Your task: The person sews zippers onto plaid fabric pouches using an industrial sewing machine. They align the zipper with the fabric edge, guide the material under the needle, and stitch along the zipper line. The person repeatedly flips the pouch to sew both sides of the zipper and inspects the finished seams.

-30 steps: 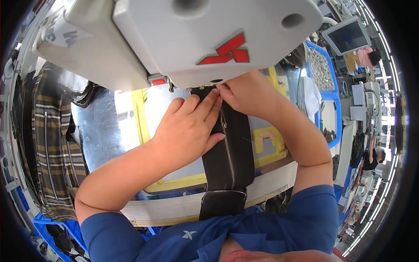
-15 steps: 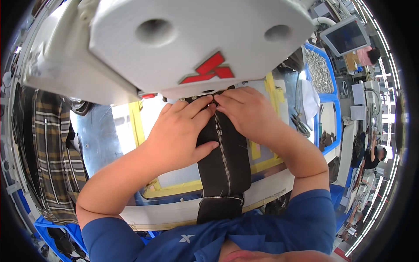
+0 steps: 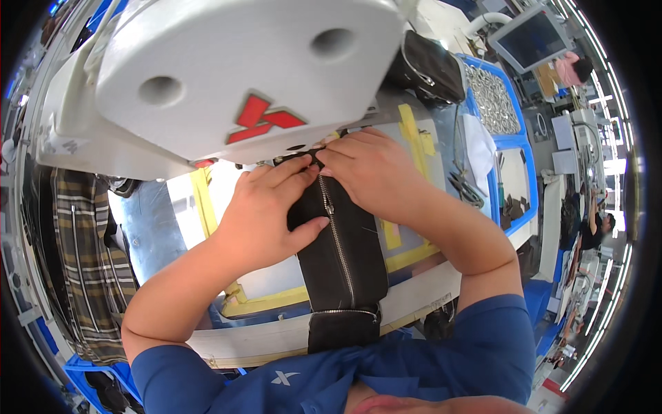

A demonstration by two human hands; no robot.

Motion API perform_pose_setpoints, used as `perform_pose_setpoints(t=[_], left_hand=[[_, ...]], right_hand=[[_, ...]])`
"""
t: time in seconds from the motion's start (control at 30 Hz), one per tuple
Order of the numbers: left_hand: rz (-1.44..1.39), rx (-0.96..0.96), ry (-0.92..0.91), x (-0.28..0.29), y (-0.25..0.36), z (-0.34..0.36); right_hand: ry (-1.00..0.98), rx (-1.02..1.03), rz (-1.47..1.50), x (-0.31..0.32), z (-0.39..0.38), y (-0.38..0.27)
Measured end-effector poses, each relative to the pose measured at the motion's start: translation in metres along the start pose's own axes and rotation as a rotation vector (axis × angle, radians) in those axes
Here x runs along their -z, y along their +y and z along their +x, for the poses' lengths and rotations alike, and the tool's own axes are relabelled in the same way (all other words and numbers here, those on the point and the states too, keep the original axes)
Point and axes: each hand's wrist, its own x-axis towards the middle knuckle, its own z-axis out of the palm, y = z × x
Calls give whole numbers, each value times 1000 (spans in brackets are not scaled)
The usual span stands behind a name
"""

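a bulky, off-white machine head with a red three-part emblem (image 3: 238, 76) fills the far left and middle, and its lower edge hangs just beyond my fingertips, covering whatever lies behind it. at the left a brown, black and white checked fabric piece with pale zippers (image 3: 93, 276) lies along the shiny metal worktop (image 3: 155, 228), with a blue plastic bin (image 3: 110, 372) at the near left. strips of yellow tape (image 3: 269, 302) frame the surface under my work. to the far right sit a black zipped pouch (image 3: 431, 69) and a blue bin full of silver metal rings (image 3: 493, 100); nearer along the right come a crumpled white cloth (image 3: 478, 141), green-handled snips (image 3: 470, 193) and a blue tray with dark pieces (image 3: 516, 179).

the long black fabric panel with a silver zipper (image 3: 362, 259) runs from the near table edge to the machine, between and under my hands. my left hand (image 3: 265, 203) lies on its left side, thumb spread well apart from the fingers and touching near the zipper, fingertips at the far end. my right hand (image 3: 365, 169) is bent, fingertips gathered beside the left ones on the panel; whether they pinch it i cannot tell.
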Motion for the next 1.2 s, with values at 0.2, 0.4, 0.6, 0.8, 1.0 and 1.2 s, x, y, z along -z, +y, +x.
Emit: perform_pose_setpoints(t=[0.2, 0.4, 0.6, 0.8, 1.0, 1.2], left_hand=[[-52, 36, -36, 7, 3, 3], [24, 89, -15, 14, 5, 3], [99, 91, 91, 18, -6, -4], [78, 162, 3, 27, 0, 1], [68, 156, -9, 22, -2, 1], [220, 176, -7, 25, 4, -4]], right_hand=[[114, 64, 9, -7, 1, 3], [97, -2, -16, -9, 8, -8], [-69, -76, -22, -15, 31, -24], [12, -48, -46, -18, 32, -25], [-85, -124, 16, -11, 30, -25], [-128, 9, -64, -5, 30, -29]])
